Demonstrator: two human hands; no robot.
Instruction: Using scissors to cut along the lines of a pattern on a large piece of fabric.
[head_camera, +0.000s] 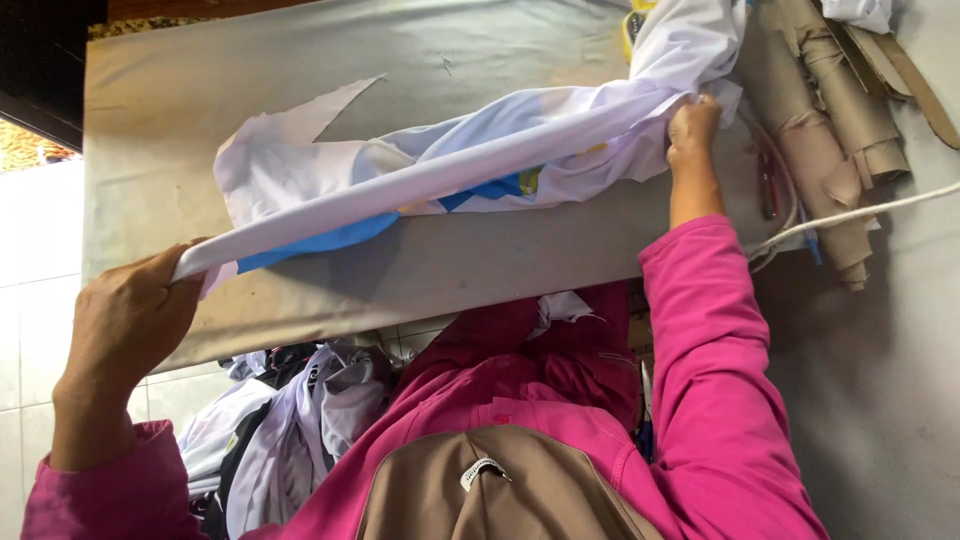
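A broad tabletop (180, 90) covered in grey-beige cloth fills most of the head view, and across it a person in a pink long-sleeved top (700, 400) stretches a white garment with blue panels (440, 175) taut between two hands. The garment runs as a long folded band from the lower left to the upper right, its loose body spread flat on the cloth behind the fold, with a pointed flap lying toward the far side and a touch of yellow showing near the blue.

Below the near edge of the tabletop, a heap of white and dark clothing (290, 420) sits against a pale tiled floor. At the right end of the tabletop lies a bundle of rolled brown paper (830, 130) — creased, with torn ends — and a white cord (870, 210) trails from under it off to the right edge of the view.

The left hand (125, 320) is closed around the near end of the folded band at the tabletop's front edge, fingers curled over the fabric. The right hand (692, 125) is clenched on the far end, just beside the paper rolls, where the cloth bunches up — the arm fully extended.
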